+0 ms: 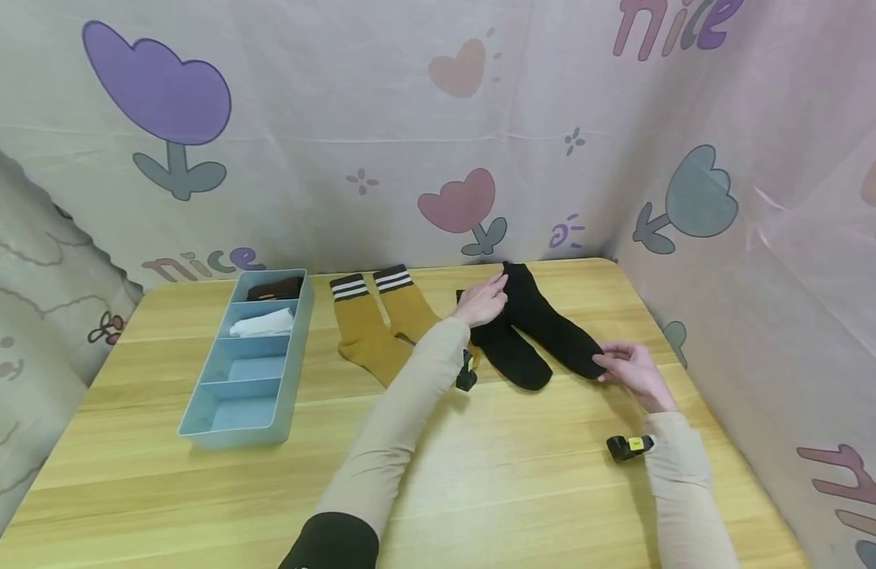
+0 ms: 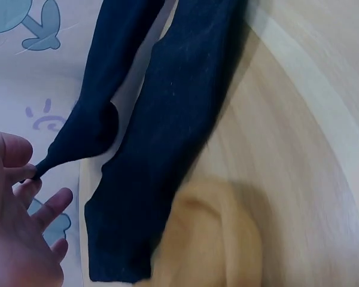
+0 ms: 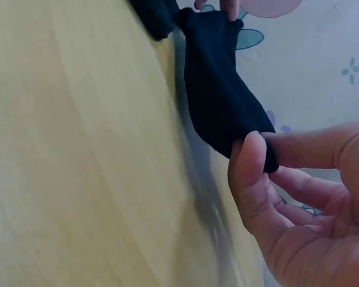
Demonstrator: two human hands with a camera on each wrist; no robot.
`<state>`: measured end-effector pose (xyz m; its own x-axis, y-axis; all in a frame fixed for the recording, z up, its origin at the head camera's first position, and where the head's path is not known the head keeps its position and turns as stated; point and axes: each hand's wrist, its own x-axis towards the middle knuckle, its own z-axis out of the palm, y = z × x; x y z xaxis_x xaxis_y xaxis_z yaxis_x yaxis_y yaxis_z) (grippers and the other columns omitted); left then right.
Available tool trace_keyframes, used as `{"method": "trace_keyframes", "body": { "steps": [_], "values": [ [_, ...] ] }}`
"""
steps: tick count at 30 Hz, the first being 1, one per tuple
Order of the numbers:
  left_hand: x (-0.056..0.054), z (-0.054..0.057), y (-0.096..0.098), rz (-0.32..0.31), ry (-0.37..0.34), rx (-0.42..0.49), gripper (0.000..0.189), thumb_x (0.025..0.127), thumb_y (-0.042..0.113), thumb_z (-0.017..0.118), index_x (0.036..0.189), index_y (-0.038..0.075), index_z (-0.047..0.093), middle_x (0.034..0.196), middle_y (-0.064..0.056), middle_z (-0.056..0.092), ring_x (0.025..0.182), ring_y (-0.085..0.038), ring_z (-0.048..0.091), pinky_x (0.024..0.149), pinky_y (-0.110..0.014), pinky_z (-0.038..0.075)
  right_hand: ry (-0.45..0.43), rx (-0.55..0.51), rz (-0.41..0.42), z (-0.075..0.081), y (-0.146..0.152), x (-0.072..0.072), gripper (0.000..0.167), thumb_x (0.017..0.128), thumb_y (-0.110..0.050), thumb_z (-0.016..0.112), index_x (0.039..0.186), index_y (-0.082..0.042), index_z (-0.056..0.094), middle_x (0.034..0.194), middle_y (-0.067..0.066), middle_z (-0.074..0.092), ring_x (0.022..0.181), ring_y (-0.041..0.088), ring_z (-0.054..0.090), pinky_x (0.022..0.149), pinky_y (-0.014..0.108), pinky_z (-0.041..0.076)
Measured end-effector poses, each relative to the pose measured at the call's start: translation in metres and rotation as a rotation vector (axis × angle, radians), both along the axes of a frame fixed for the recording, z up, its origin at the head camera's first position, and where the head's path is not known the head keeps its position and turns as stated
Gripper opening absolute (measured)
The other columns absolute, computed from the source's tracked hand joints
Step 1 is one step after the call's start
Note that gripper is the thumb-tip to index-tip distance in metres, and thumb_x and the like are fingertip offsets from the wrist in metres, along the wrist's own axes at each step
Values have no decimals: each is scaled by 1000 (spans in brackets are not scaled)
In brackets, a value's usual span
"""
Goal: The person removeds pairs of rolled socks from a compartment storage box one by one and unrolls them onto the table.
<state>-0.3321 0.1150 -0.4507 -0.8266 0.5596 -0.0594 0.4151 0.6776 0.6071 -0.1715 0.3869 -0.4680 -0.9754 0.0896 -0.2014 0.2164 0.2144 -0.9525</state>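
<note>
A black sock [image 1: 554, 325] is stretched between my two hands over the table's far right part. My left hand [image 1: 482, 302] pinches its cuff end, as the left wrist view shows. At the toe end, my right hand [image 1: 637, 373] pinches it between thumb and fingers. In the right wrist view the held sock [image 3: 218, 84] hangs above the tabletop. A second black sock [image 2: 161, 113] lies flat beside it, its cuff next to yellow fabric. Two mustard socks [image 1: 362, 324] with striped cuffs lie to the left, partly hidden by my left forearm.
A light blue divided box [image 1: 293, 387] stands at the left of the wooden table [image 1: 125, 442]. Dark brown folded fabric [image 1: 276, 289] and white folded fabric [image 1: 263, 324] sit in its two far compartments. Printed curtains [image 1: 302, 197] border the table's back and sides.
</note>
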Motion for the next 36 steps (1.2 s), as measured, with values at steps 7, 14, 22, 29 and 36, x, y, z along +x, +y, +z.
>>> {"method": "trace_keyframes", "body": {
  "steps": [7, 14, 22, 29, 36],
  "values": [
    [4, -3, 9, 47, -62, -65, 57, 107, 31, 29, 163, 22, 17, 172, 8, 8, 157, -31, 19, 127, -52, 14, 29, 59, -22, -4, -6, -4, 43, 97, -2, 61, 128, 23, 46, 90, -4, 61, 71, 4, 64, 68, 22, 61],
    [10, -7, 10, 55, 5, -144, 55, 107, 30, 27, 162, 25, 22, 172, 2, 11, 156, -27, 22, 128, -50, 13, 55, 154, -41, -5, -7, -4, 43, 96, 1, 60, 130, 22, 47, 95, 7, 60, 70, 2, 61, 66, 21, 59],
    [38, -4, 12, 100, 83, -230, 51, 104, 33, 34, 155, 32, 39, 155, -10, 33, 139, -34, 29, 122, -47, 20, 215, 607, -72, 9, -24, 2, 32, 93, -9, 66, 121, 7, 65, 102, 23, 65, 80, 16, 57, 67, 23, 46],
    [58, -4, 18, 53, 4, -336, 51, 107, 46, 25, 157, 40, 30, 166, -12, 21, 147, -36, 27, 122, -48, 23, 270, 770, 174, 3, -65, 3, 46, 96, -26, 68, 132, 2, 63, 133, 32, 57, 123, 51, 53, 106, 61, 42],
    [60, -9, 16, 61, -67, -395, 54, 106, 57, 18, 158, 44, 25, 171, -10, 9, 158, -32, 8, 128, -49, 11, 164, 843, 387, 1, -84, 5, 49, 98, -36, 63, 137, -7, 62, 151, 41, 36, 145, 60, 25, 116, 74, 19]
  ]
}}
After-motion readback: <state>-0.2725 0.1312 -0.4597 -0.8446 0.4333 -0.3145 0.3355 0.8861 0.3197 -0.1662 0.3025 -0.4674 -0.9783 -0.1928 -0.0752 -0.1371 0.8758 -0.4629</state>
